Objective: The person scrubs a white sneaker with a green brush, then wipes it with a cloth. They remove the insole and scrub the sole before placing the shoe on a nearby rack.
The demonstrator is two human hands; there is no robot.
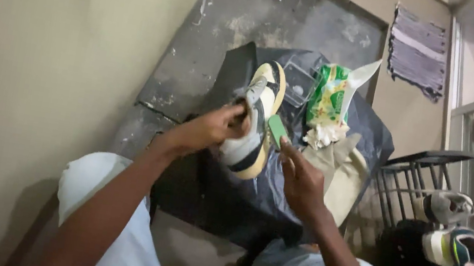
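Over a black plastic sheet (pixel 239 197) spread on a worn grey floor, the person's two hands work on a single sneaker (pixel 257 120). Left hand (pixel 212 129) grips the shoe at its opening, fingers curled closed around the collar, and holds it raised above the sheet with the toe pointing away from the person and the cream-coloured sole edge turned toward the right hand. Upper is grey and white with dark panels. Right hand (pixel 300 179) pinches a small green block (pixel 276 130), shaped like an eraser or sponge, between fingertips closed narrowly on it; the block's far end touches the side of the sole near the shoe's middle. Beyond the shoe, on the sheet, lies a clear plastic tray (pixel 296 85), and just beside it an opened green and white packet (pixel 329 97) with crumpled white tissue (pixel 323 134) at its lower end. A pale cloth or glove (pixel 340 169) rests on the sheet to the right of the right hand. Further right stands a black wire rack (pixel 416 176), apart from the sheet's working area, with several other shoes (pixel 460 254) stacked near it at the frame's lower right. A striped mat (pixel 417 51) lies by the doorway at the upper right. Both knees, in pale trousers, show at the bottom edge
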